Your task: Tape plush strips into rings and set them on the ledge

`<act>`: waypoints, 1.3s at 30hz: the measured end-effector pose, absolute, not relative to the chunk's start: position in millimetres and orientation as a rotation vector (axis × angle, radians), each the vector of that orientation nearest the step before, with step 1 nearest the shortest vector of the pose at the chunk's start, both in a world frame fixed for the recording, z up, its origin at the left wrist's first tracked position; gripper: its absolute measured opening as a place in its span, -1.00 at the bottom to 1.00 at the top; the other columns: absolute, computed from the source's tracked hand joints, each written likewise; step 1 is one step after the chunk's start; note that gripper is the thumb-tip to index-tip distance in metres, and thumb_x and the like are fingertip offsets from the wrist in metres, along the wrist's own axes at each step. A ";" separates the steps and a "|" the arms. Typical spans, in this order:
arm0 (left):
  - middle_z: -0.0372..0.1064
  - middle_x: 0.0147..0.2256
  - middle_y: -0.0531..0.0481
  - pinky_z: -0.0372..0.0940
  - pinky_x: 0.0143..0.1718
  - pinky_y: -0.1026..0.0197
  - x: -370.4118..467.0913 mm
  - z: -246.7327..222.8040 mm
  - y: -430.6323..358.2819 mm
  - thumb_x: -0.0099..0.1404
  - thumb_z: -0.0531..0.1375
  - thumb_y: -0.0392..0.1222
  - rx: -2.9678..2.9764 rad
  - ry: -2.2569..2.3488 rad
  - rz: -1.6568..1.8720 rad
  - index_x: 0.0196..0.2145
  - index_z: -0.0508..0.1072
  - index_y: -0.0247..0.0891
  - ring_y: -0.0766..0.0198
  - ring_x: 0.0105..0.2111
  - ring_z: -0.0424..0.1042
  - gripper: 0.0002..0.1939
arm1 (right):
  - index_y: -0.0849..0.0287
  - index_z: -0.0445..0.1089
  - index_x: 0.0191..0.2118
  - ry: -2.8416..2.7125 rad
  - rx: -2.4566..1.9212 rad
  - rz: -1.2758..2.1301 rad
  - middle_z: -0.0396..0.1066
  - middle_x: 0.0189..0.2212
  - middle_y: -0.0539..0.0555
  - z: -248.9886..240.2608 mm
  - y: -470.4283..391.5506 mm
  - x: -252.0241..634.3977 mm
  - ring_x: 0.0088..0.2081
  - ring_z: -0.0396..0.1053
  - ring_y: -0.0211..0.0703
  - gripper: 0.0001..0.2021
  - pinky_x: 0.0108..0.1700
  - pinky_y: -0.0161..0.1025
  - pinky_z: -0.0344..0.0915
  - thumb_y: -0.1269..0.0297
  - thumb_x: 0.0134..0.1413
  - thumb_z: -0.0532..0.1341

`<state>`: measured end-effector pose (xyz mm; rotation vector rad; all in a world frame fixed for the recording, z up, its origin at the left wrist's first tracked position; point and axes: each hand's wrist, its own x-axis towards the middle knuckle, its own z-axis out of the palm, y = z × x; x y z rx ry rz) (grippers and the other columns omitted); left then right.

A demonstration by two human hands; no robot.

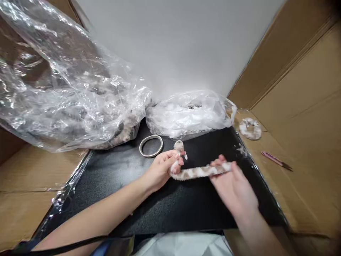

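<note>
A long furry strip (198, 172), white with tan patches, stretches between my two hands above the black table. My left hand (163, 166) pinches its left end, where a small beige head-like piece (179, 145) sticks up past the fingers. At the strip's right end, my right hand (231, 181) holds it between thumb and fingers, palm partly turned up. A roll of pale tape (151, 146) lies flat on the table, just beyond my left hand.
A large clear plastic bag (71, 110) of furry pieces fills the left. White stuffing in a plastic bag (189, 113) lies at the back. On cardboard at right are a furry ring (250, 128) and a pink-handled tool (275, 160). The black table (106, 192) has plastic-wrapped edges.
</note>
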<state>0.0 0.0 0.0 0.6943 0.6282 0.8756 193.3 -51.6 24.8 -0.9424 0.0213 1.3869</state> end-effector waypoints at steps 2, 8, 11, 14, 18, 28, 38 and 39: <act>0.31 -0.63 0.11 0.03 -0.62 0.44 -0.4 -1.6 4.9 0.04 0.42 -0.06 0.660 0.677 0.927 -0.41 0.39 -0.39 0.58 -0.70 0.14 -0.62 | 0.25 0.36 -0.30 -0.144 -0.794 1.224 0.16 -0.61 -0.10 45.7 -40.8 223.2 -0.60 0.17 -0.38 -0.64 -0.41 -0.34 0.38 0.24 0.39 -0.10; 0.52 -0.49 0.05 0.28 -0.48 0.34 -2.2 -1.9 6.2 0.12 0.38 -0.08 0.753 0.745 0.962 0.03 0.16 -0.18 0.37 -0.59 0.41 -0.37 | 0.17 0.35 -0.36 -0.608 -0.808 1.027 -0.04 -0.68 -0.17 70.0 -13.5 242.0 -0.69 -0.12 -0.43 -0.86 -0.67 -0.50 0.02 0.32 0.23 0.13; 0.55 -0.39 -0.02 0.37 -0.32 0.25 -2.2 -1.7 2.3 0.23 0.30 -0.09 0.845 0.716 0.910 0.11 0.16 -0.17 0.29 -0.44 0.51 -0.43 | 0.14 0.39 -0.31 -0.897 -1.055 1.228 0.08 -0.66 -0.17 49.3 -7.3 214.0 -0.68 0.01 -0.42 -0.81 -0.66 -0.47 0.06 0.14 0.05 0.30; 0.54 -0.31 -0.01 0.37 -0.22 0.27 -1.4 -4.5 0.2 0.27 0.27 -0.15 0.889 0.688 0.919 0.02 0.30 -0.18 0.29 -0.32 0.52 -0.61 | 0.17 0.43 -0.31 -1.233 -1.254 1.240 0.28 -0.61 -0.08 23.8 -8.6 189.1 -0.61 0.23 -0.34 -0.77 -0.58 -0.39 0.24 0.10 0.05 0.29; 0.49 -0.30 0.05 0.37 -0.22 0.29 -0.9 -8.3 -0.7 0.23 0.31 -0.20 0.901 0.655 0.962 -0.09 0.41 -0.18 0.31 -0.27 0.49 -0.71 | 0.18 0.43 -0.35 -1.426 -1.325 0.993 0.43 -0.48 0.03 5.4 -16.5 179.1 -0.48 0.38 -0.24 -0.84 -0.44 -0.32 0.36 0.19 0.10 0.25; 0.52 -0.39 0.06 0.34 -0.34 0.41 2.1 -5.5 -2.0 0.17 0.36 -0.25 0.901 0.705 0.987 -0.21 0.47 -0.24 0.42 -0.39 0.47 -0.77 | 0.18 0.45 -0.38 -1.607 -1.240 0.764 0.45 -0.53 -0.01 16.2 -24.2 179.2 -0.53 0.36 -0.30 -0.91 -0.46 -0.36 0.26 0.34 0.12 0.22; 0.52 -0.45 0.03 0.37 -0.35 0.38 0.7 -1.4 1.1 0.01 0.43 -0.34 0.989 0.769 0.899 -0.29 0.57 -0.30 0.39 -0.44 0.47 -0.74 | 0.14 0.35 -0.33 -1.522 -1.250 1.157 0.38 -0.56 -0.08 10.7 -26.2 177.1 -0.55 0.28 -0.33 -0.92 -0.48 -0.37 0.19 0.27 0.16 0.22; 0.54 -0.43 0.01 0.38 -0.33 0.36 0.7 -1.8 1.0 0.02 0.43 -0.33 0.992 0.766 0.898 -0.27 0.58 -0.29 0.37 -0.42 0.49 -0.74 | 0.13 0.31 -0.29 -1.496 -1.238 1.183 0.37 -0.56 -0.09 9.2 -26.4 177.7 -0.55 0.26 -0.34 -0.91 -0.48 -0.38 0.18 0.25 0.17 0.22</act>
